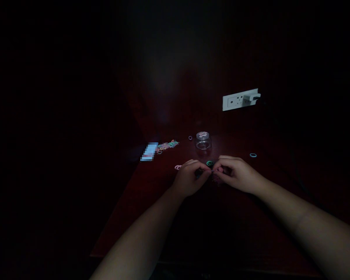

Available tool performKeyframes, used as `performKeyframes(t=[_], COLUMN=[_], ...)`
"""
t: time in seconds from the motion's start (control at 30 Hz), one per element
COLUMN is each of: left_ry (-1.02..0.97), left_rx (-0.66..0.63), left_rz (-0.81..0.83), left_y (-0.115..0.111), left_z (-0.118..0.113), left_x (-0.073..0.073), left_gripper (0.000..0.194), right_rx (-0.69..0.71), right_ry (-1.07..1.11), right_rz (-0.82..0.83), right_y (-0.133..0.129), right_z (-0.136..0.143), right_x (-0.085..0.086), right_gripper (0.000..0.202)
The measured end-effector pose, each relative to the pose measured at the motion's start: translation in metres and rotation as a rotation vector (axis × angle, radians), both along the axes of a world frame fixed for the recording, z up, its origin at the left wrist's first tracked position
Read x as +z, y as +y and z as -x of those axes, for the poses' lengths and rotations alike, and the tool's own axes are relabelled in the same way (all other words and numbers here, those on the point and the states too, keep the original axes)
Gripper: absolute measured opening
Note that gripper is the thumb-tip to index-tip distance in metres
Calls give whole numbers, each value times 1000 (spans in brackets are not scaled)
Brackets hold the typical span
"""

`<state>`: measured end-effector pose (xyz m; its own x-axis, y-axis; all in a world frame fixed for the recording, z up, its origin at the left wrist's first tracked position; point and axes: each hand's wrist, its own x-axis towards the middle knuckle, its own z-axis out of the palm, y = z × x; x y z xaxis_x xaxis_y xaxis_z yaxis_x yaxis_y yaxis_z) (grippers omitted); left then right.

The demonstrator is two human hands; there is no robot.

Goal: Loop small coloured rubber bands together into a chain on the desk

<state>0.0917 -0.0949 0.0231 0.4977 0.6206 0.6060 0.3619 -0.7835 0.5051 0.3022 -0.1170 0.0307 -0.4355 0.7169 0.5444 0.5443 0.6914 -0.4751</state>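
Observation:
My left hand point(189, 179) and my right hand point(236, 173) meet over the dark red table. Thumb and fingertips of both are pinched together on a tiny purple hair tie point(212, 170), mostly hidden by the fingers. Beneath the right fingers is a dim bunch of pinkish hair ties point(217, 179). A green hair tie point(209, 163) lies just beyond the fingertips, and pale pink ones point(177, 167) lie beside my left hand. A clear jar point(203, 144) with a lid stands upright behind the hands.
A pile of colourful hair ties point(167, 145) lies at the back left beside a bright, pixelated rectangle point(149, 151). Single ties, one light blue point(253, 155) and one whitish point(190, 137), lie apart. A wall socket point(235, 101) holds a white plug. The surroundings are very dark.

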Motion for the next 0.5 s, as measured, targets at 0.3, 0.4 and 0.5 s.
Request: performKeyframes(t=[0.3, 0.4, 0.5], left_ry=[-18, -22, -18], left_rx=[-10, -20, -23], left_rz=[-20, -41, -52], left_y=[0, -1, 0], left_z=[1, 1, 1], left_x=[1, 2, 0], left_gripper=[7, 11, 14], right_rx=[-3, -5, -5], right_ry=[-12, -7, 1], right_rz=[-1, -7, 0], right_y=[-1, -1, -1], right_z=[0, 1, 1], right_x=[2, 2, 2], right_gripper=[11, 12, 13])
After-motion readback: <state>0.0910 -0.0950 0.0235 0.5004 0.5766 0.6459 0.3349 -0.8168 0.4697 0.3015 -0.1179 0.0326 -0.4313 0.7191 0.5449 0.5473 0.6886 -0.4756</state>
